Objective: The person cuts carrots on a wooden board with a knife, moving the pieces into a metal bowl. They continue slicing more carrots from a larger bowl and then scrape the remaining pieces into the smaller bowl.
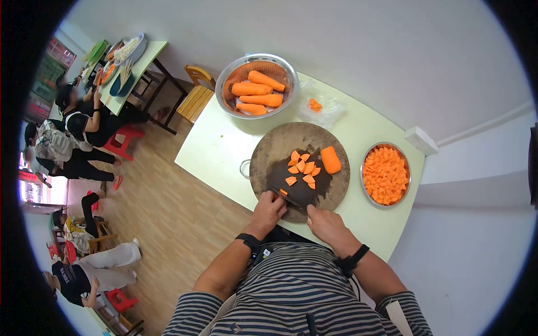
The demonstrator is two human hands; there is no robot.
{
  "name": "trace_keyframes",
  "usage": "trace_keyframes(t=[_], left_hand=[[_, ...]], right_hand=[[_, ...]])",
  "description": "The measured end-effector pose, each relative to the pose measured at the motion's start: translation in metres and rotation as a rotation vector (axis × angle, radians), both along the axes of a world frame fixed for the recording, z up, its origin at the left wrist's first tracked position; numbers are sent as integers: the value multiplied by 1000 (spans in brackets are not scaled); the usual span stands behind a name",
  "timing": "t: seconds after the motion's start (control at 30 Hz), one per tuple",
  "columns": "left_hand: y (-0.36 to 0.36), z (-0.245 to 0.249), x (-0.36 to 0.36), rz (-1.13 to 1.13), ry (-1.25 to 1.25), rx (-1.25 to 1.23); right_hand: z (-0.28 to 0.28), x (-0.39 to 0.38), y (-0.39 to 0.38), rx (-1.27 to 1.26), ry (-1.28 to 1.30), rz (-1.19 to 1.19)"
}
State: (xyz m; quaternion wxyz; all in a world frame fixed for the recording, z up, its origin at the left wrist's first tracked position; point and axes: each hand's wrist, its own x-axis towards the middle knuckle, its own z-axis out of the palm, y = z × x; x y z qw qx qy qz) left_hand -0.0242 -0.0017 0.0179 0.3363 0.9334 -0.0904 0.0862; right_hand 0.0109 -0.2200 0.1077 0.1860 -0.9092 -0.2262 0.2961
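White walls (364, 50) and one wood-patterned floor (162, 207) are seen around the fingers; several people (70, 134) are located well to their left. One pale green table (213, 145) is set before the fingers. On it, one round chopping board (280, 140), dark-patched at its middle, is positioned under the fingertips. One metal colander (232, 78), ahead of the left fingers, is loaded with four peeled carrots (252, 89). One bowl (386, 206), to the right of the right fingers, is filled with diced carrot (385, 173), too dense for counting. One plastic bag (332, 113), topped with diced bits, is laid beyond the board. One knife (293, 201) is gripped by the right hand (328, 225), its handle hidden. One carrot chunk (330, 160) and about ten cut pieces (301, 166) are located ahead of the fingers. One small sliver (283, 192) is seated beside the blade; the left hand (267, 213) is bent near it, and whether anything is held cannot be told.
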Motion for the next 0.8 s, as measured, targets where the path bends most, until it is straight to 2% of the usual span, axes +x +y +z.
trace_keyframes(t=[0.33, 0.43, 0.5, 0.8], left_hand=[[-2, 9, -5, 16, 37, 15], [-5, 6, 0, 38, 80, -19], [-8, 5, 5, 27, 9, -16], [-10, 2, 4, 29, -13, -34]], right_hand=[[12, 6, -8, 43, -61, -107], [19, -2, -12, 110, -126, -109], [21, -9, -14, 103, -133, -102], [23, -23, -27, 62, -134, -47]])
